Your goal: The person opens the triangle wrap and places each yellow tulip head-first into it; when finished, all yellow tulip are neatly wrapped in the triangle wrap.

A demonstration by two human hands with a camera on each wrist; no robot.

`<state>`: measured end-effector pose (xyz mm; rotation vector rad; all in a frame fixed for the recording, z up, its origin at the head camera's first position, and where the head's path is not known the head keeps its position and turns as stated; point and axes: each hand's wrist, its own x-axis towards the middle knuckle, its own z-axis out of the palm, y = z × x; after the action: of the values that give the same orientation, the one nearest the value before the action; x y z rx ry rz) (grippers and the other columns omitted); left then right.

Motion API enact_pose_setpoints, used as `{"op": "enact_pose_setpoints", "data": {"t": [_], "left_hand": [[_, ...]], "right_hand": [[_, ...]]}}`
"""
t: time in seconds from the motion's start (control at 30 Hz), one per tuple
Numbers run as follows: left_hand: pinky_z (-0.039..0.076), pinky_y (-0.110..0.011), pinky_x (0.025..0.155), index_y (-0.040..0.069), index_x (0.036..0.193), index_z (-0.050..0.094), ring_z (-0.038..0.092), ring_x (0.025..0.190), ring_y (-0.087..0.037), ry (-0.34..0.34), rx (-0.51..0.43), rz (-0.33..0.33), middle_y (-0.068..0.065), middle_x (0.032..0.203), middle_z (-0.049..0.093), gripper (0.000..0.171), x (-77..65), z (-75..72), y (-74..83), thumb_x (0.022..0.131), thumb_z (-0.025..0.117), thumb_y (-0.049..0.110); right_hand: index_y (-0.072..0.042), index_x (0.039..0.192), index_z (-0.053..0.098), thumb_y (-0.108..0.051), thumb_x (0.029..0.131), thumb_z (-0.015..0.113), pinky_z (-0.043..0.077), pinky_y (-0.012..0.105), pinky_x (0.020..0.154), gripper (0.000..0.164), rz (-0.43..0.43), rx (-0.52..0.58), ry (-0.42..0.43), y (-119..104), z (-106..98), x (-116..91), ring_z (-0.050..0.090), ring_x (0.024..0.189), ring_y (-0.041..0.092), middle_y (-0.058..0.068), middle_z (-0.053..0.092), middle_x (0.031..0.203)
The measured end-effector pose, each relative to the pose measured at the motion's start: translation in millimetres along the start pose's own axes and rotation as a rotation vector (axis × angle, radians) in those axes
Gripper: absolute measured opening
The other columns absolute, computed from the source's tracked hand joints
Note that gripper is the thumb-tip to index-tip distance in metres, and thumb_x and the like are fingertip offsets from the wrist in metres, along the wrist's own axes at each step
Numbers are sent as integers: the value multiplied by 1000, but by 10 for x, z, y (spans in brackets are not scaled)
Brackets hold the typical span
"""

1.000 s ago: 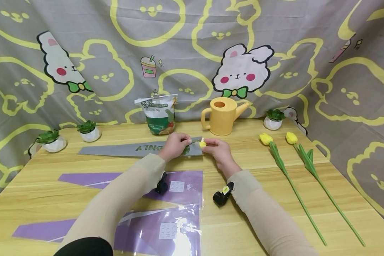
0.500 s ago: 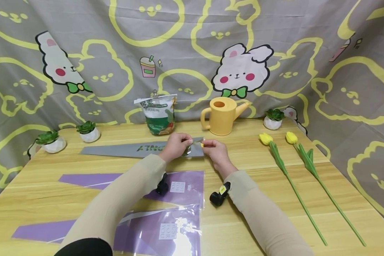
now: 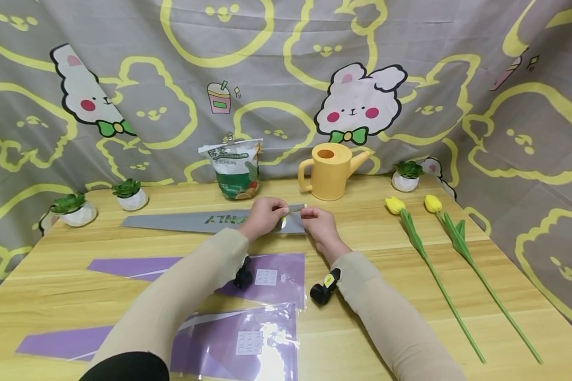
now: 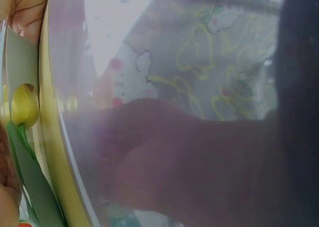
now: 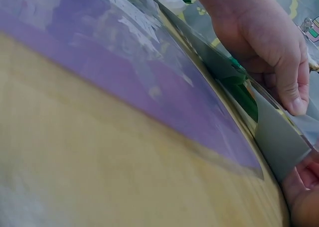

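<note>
A grey flower sleeve [image 3: 171, 222] with cut-out lettering lies along the table in the head view, its wide mouth to the right. My left hand [image 3: 264, 216] pinches the upper edge near that mouth, thumb against the film in the right wrist view. At the mouth's right edge, my right hand [image 3: 321, 226] pinches the sleeve with bent fingers. Inside the sleeve, a yellow tulip [image 4: 25, 106] shows its head and green leaves through a window in the left wrist view. Most of its stem is hidden by the grey film.
Two purple sleeves [image 3: 291, 270] lie nearer me, under my left forearm. Two more tulips [image 3: 417, 243] lie at the right. Behind stand a fertilizer bag [image 3: 238, 174], a yellow watering can [image 3: 331, 177] and several potted succulents [image 3: 405, 182].
The yellow tulip head, earlier between my right fingers at the mouth, has slid left into the sleeve. My right hand moved slightly left and now holds the mouth's edge.
</note>
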<state>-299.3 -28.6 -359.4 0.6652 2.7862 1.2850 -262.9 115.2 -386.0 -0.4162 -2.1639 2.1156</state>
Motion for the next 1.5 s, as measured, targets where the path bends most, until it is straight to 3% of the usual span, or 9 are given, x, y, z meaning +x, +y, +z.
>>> {"op": "enact_pose_setpoints", "data": {"t": [0.17,0.43,0.57,0.73,0.87,1.03,1.23,1.5], "left_hand": [[43,-22,56,4,82,67,52,55,-10,-34,-42,-53,-6,68,63,16,-13,-25,-19,89,57,15],[44,-25,64,6,86,67,54,65,-13,-32,55,-61,-6,78,65,14,-47,-78,-81,89,58,16],[44,-24,65,7,86,68,53,69,-13,-54,74,-62,-5,83,66,14,-69,-104,-78,88,59,17],[41,-22,60,7,86,68,50,67,-13,-49,61,-58,-4,82,66,13,-81,-163,-2,87,60,18],[42,-21,60,5,89,68,51,68,-12,-30,8,-26,-5,82,66,15,-82,-240,115,88,60,18],[45,-22,63,7,90,68,55,72,-12,-19,-88,-16,-7,87,67,14,-162,-381,314,87,61,18],[47,-22,64,5,93,68,57,75,-14,-126,-118,28,-8,89,67,15,-338,-449,406,86,62,16],[49,-21,64,3,93,69,58,72,-8,-299,-67,128,-6,90,69,16,-622,-336,337,84,64,16]], "right_hand": [[4,104,63,10,76,59,47,18,69,29,31,-6,-26,-28,-5,-21,55,84,14,14,63,99],[7,116,55,4,82,58,48,28,86,35,72,108,-81,-139,-171,-73,59,90,16,22,56,117],[10,118,51,5,83,57,48,30,89,36,68,201,-88,-213,-297,-117,62,86,14,15,62,105],[4,103,58,7,84,55,50,24,84,20,53,318,-119,-349,-512,-196,63,76,7,-3,64,79],[-8,85,62,8,85,53,51,19,78,18,30,395,-143,-466,-736,-262,64,77,8,-2,65,79],[-8,80,66,10,83,56,51,20,77,20,-16,476,-156,-578,-1019,-320,66,77,10,1,68,80],[-7,85,67,6,82,59,51,19,77,15,-57,435,-168,-643,-1300,-350,66,79,9,0,68,82],[-10,86,68,3,83,60,51,18,75,15,-89,335,-223,-607,-1669,-420,66,80,8,-1,69,84]]}}
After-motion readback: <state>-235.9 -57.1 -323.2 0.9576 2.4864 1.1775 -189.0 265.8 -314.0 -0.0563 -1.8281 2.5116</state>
